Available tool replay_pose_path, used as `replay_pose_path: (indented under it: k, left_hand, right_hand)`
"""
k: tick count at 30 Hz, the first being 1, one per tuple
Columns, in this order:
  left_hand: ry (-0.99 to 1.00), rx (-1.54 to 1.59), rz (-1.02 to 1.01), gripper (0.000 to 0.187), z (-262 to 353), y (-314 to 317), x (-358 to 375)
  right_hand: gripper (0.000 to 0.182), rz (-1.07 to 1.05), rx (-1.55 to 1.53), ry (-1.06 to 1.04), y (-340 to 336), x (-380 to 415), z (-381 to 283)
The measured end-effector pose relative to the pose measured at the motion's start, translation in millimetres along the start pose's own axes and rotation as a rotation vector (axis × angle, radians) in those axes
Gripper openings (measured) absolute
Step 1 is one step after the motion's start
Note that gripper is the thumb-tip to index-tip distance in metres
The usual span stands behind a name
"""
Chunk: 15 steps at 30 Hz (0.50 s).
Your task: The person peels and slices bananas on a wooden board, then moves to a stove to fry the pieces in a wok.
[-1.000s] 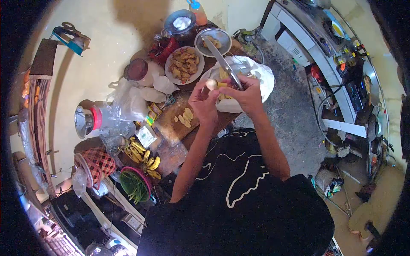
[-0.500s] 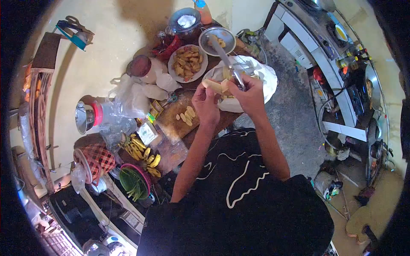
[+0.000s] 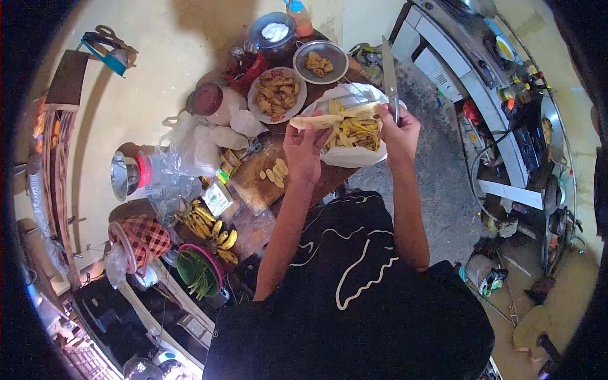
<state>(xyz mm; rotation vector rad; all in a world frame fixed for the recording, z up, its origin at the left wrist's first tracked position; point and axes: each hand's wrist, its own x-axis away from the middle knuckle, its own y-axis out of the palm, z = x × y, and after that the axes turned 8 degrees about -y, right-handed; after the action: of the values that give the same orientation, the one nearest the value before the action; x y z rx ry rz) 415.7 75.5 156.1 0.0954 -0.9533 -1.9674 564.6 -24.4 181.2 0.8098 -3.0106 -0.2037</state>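
My left hand (image 3: 304, 155) is closed around the lower end of a partly peeled banana (image 3: 316, 121), held out level over the table. My right hand (image 3: 400, 133) grips a knife (image 3: 389, 73), its blade pointing up and away from me. Those same right fingers pinch a strip of banana peel (image 3: 361, 112), stretched sideways from the fruit. Below both hands sits a white plastic bag (image 3: 382, 154) with its mouth spread wide, heaped with yellowish peels (image 3: 354, 134). Banana slices (image 3: 275, 172) lie on a wooden cutting board (image 3: 256, 183) to the left.
Behind the hands stand a plate of fried pieces (image 3: 277, 95), a metal strainer (image 3: 323, 62) and a dark mortar (image 3: 272, 31) with white contents. Unpeeled bananas (image 3: 206, 223) rest at the table's left, near a basket of green vegetables (image 3: 197, 272). A stove counter (image 3: 487, 107) runs along the right.
My right hand has moved right, drawing a peel strip away from the banana. The knife has swung from lying across toward the left to pointing upright. The peels in the bag are now exposed.
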Motion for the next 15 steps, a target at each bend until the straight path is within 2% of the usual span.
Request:
replay_pose_path:
  k: [7, 10, 13, 15]
  left_hand:
    - [-0.111, -0.141, 0.096, 0.030, -9, -7, -4]
    - [-0.102, -0.098, 0.200, 0.027, -13, -11, -8]
    - [-0.136, -0.080, 0.213, 0.030, -12, -11, -12]
    - [-0.133, -0.061, 0.211, 0.030, -12, -8, -13]
  right_hand:
    - [0.028, -0.040, 0.350, -0.082, -25, 13, 8]
    - [0.027, -0.117, 0.437, -0.239, -23, 41, 4]
    - [0.026, -0.299, 0.467, -0.056, -24, 62, 7]
    - [0.026, -0.330, 0.483, -0.046, -22, 69, 8]
